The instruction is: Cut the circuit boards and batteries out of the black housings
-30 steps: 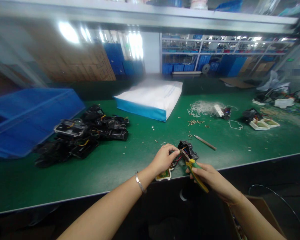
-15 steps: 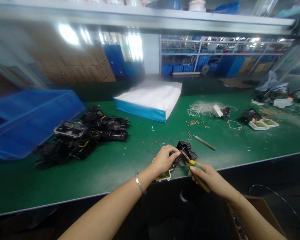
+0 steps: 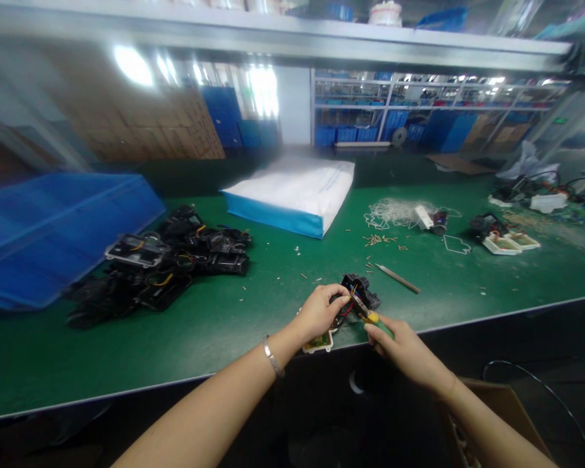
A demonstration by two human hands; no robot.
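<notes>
My right hand [image 3: 397, 341] is wrapped round the yellow-and-green handles of a pair of cutting pliers [image 3: 374, 318]. The jaws reach into an opened black housing [image 3: 363, 289] near the bench's front edge, among its thin coloured wires. My left hand [image 3: 322, 309] pinches at those wires [image 3: 347, 305] beside the plier tips; which wire it holds is too small to make out. Under that hand lies a white-rimmed part with a green circuit board [image 3: 319, 341], partly covered by the fingers and joined to the wires.
Black housings [image 3: 175, 260] are heaped on the left beside a blue bin [image 3: 68, 234]. A white-and-blue package [image 3: 292, 188] lies behind. To the right are a pen-like tool [image 3: 398, 278], loose screws [image 3: 380, 240], tangled white seals [image 3: 387, 212] and opened units [image 3: 509, 242].
The right hand has turned the pliers a little, so their handles are now mostly hidden in the palm. The black housing has shifted slightly left. My left hand stays nearly in place.
</notes>
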